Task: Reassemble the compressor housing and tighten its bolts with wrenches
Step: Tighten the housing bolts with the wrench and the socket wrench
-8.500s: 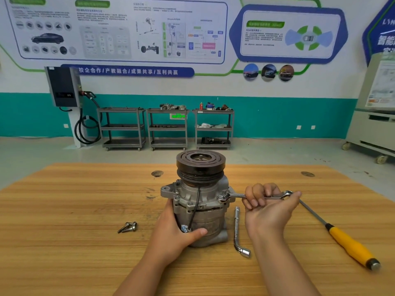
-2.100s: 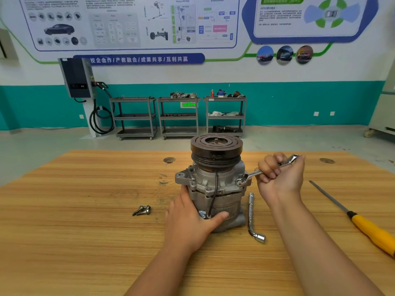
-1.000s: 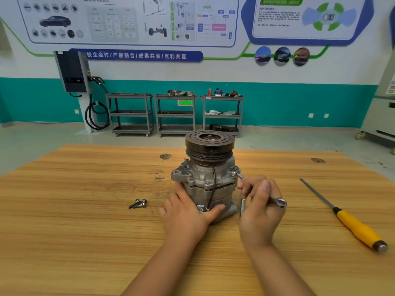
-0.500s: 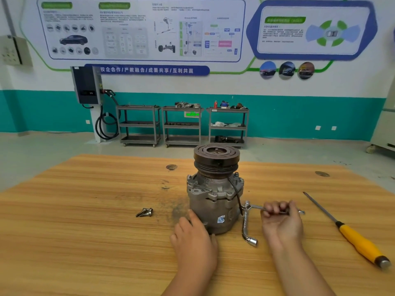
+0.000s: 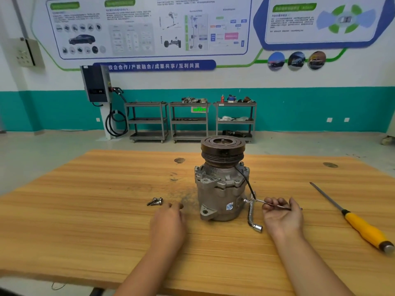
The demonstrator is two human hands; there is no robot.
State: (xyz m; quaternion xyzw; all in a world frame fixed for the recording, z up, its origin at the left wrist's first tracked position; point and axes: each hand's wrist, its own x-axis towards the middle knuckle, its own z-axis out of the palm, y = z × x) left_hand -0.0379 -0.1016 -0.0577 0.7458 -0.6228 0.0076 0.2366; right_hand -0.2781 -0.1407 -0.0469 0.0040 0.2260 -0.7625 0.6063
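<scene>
The grey compressor stands upright on the wooden table, dark pulley on top, a black wire hanging down its right side. My right hand lies palm up to its right, fingers curled around a flat wrench whose far end sits low by the housing. My left hand hovers left of the compressor, off it, fingers pointing toward loose bolts. An L-shaped socket wrench lies on the table between the compressor and my right hand.
A yellow-handled screwdriver lies at the right of the table. Two round dark marks sit near the far edge. Beyond the table stand three metal carts and a wall charger.
My left hand has let go of the compressor and moved left toward the bolts. My right hand has lowered the wrench from the upper flange to table level and turned palm up. The compressor has been rotated.
</scene>
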